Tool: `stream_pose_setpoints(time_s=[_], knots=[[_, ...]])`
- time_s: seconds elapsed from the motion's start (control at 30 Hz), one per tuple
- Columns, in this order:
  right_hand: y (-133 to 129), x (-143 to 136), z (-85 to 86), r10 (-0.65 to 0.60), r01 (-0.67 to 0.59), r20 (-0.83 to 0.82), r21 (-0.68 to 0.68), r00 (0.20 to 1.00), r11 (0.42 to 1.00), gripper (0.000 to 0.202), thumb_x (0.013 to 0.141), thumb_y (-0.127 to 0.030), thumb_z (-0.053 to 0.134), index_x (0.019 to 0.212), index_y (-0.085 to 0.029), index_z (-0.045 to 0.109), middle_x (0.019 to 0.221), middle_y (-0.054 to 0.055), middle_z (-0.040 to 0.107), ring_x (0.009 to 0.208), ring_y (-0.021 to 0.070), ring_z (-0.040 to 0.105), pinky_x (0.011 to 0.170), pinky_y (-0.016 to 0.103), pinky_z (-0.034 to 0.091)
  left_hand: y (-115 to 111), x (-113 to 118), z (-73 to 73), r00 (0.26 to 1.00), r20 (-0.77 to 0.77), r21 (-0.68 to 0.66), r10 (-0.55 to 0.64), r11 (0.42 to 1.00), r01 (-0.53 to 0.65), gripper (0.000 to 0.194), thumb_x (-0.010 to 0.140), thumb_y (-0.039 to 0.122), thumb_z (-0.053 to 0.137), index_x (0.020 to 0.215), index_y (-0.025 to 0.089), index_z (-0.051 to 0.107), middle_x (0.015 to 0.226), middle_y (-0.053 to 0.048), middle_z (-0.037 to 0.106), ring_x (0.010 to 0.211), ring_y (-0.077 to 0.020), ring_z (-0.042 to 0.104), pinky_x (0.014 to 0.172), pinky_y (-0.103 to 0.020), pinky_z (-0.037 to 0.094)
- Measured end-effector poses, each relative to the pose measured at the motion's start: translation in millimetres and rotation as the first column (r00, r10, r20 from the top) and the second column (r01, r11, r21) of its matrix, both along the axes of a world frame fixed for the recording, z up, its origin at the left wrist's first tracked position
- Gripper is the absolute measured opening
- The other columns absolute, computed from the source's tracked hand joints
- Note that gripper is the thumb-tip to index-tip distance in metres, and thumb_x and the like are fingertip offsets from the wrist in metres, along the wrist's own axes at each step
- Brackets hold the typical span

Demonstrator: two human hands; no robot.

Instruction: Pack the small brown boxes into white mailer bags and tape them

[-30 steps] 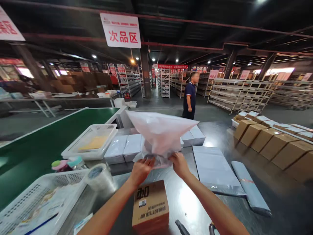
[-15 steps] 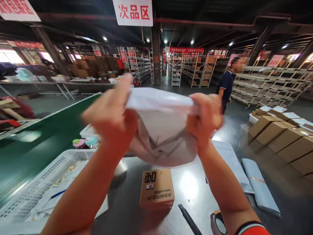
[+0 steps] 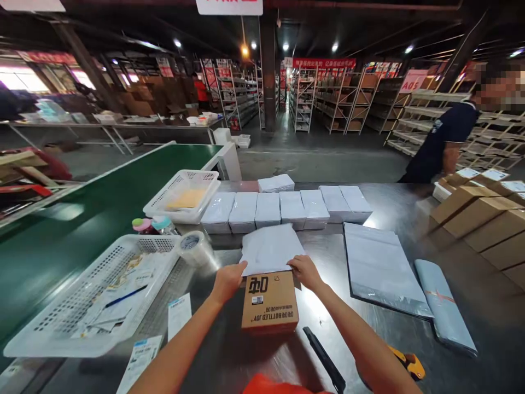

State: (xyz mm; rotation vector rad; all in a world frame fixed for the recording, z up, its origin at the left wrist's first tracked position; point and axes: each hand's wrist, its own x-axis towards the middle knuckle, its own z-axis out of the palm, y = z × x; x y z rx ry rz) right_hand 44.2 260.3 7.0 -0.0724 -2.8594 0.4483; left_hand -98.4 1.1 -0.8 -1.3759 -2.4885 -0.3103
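A white plastic mailing bag [image 3: 271, 249] lies spread at the far edge of a small brown cardboard box [image 3: 270, 303] with black print on it. My left hand [image 3: 229, 280] pinches the bag's near left corner. At the near right corner, my right hand [image 3: 305, 271] grips the same bag. The near edge of the bag meets the box's far top edge; whether the box reaches inside the bag cannot be made out. On the metal table [image 3: 324, 309] right of the box lies a black box cutter [image 3: 324, 358].
Several white packets [image 3: 266, 210] line the back of the table. A white basket [image 3: 41, 334] of papers and a clear tape roll [image 3: 197, 249] are at left. Flat mailing bags [image 3: 381, 268] and a rolled bundle [image 3: 445, 306] lie right. A person [image 3: 443, 137] stands beyond brown cartons [image 3: 479, 213].
Both hands have brought the bag down from in front of my face to the far side of the box. The person at the right has come closer and further right.
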Motion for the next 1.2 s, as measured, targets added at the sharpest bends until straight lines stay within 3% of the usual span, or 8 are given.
stream_pose_setpoints(time_s=[0.13,0.23,0.33,0.47,0.63,0.8,0.97,1.2], knots=[[-8.1,31.2,15.9,0.049,-0.052,-0.244,-0.006,0.969,0.999,0.028,0.082,-0.004,0.052,0.095,-0.02,0.071,0.087,0.005,0.064,0.083,0.0182,0.055,0.075,0.031,0.041,-18.5,26.5,2.8,0.998,-0.067,0.057,0.009,0.998,-0.005,0.026,0.088,0.012,0.04,0.08,0.017,0.064,0.071,-0.007,0.065,0.068,-0.0201,0.062,0.062,-0.031,0.048],[-25.2,62.6,21.3,0.122,-0.096,-0.452,0.078,0.884,0.992,0.022,0.087,-0.008,0.051,0.096,-0.02,0.067,0.081,0.004,0.062,0.077,0.0176,0.051,0.071,0.031,0.039,-30.4,51.0,6.8,0.974,-0.211,0.217,-0.084,0.967,0.131,0.026,0.088,0.012,0.041,0.076,0.019,0.063,0.069,-0.006,0.063,0.065,-0.0174,0.059,0.062,-0.029,0.048],[-48.8,91.5,18.0,0.141,-0.089,-0.501,0.125,0.854,0.988,0.02,0.09,-0.008,0.051,0.099,-0.019,0.064,0.078,0.003,0.063,0.076,0.0168,0.051,0.073,0.033,0.038,-42.4,75.4,12.2,0.947,-0.286,0.342,-0.15,0.907,0.247,0.023,0.087,0.008,0.044,0.079,0.018,0.063,0.073,-0.006,0.065,0.071,-0.0174,0.06,0.068,-0.03,0.051],[-72.5,115.9,4.5,0.079,-0.059,-0.503,0.055,0.861,0.997,0.019,0.091,-0.008,0.048,0.098,-0.019,0.061,0.079,0.003,0.065,0.078,0.0166,0.054,0.076,0.034,0.04,-56.5,100.9,14.0,0.959,-0.235,0.412,-0.16,0.877,0.247,0.023,0.086,0.005,0.047,0.082,0.018,0.064,0.075,-0.006,0.067,0.076,-0.0176,0.062,0.073,-0.03,0.053],[-73.2,123.7,-4.5,0.11,-0.121,-0.466,0.006,0.878,0.993,0.017,0.094,-0.012,0.045,0.095,-0.021,0.059,0.08,0.002,0.064,0.077,0.0157,0.054,0.077,0.033,0.04,-60.8,112.0,11.6,0.991,0.051,0.435,-0.125,0.896,0.09,0.024,0.092,0.012,0.045,0.092,0.019,0.067,0.084,-0.005,0.071,0.073,-0.0141,0.068,0.067,-0.023,0.055],[-63.6,120.0,4.0,0.233,-0.236,-0.374,0.039,0.898,0.971,0.009,0.096,-0.023,0.052,0.095,-0.019,0.06,0.083,0.004,0.065,0.08,0.017,0.054,0.076,0.033,0.038,-58.8,115.2,14.6,0.885,0.452,0.467,-0.112,0.875,-0.128,0.022,0.093,0.018,0.043,0.088,0.018,0.064,0.089,-0.007,0.071,0.062,-0.0121,0.067,0.055,-0.021,0.056],[-67.1,120.5,12.7,0.251,-0.226,-0.366,0.11,0.896,0.968,0.011,0.096,-0.022,0.052,0.087,-0.02,0.059,0.078,0.001,0.065,0.075,0.0151,0.053,0.078,0.033,0.039,-65.2,120.2,13.6,0.964,0.211,0.511,-0.162,0.859,0.032,0.014,0.092,0.017,0.048,0.089,0.019,0.062,0.087,-0.007,0.072,0.085,-0.0169,0.07,0.077,-0.027,0.059],[-73.4,131.3,3.3,0.332,-0.208,-0.432,0.309,0.839,0.928,0.024,0.088,-0.006,0.053,0.07,-0.021,0.057,0.071,-0.001,0.062,0.074,0.0146,0.051,0.078,0.032,0.042,-74.5,118.9,8.3,0.955,-0.071,0.419,-0.289,0.86,0.292,0.014,0.093,0.012,0.048,0.091,0.017,0.061,0.082,-0.007,0.072,0.077,-0.0157,0.068,0.073,-0.026,0.056]])
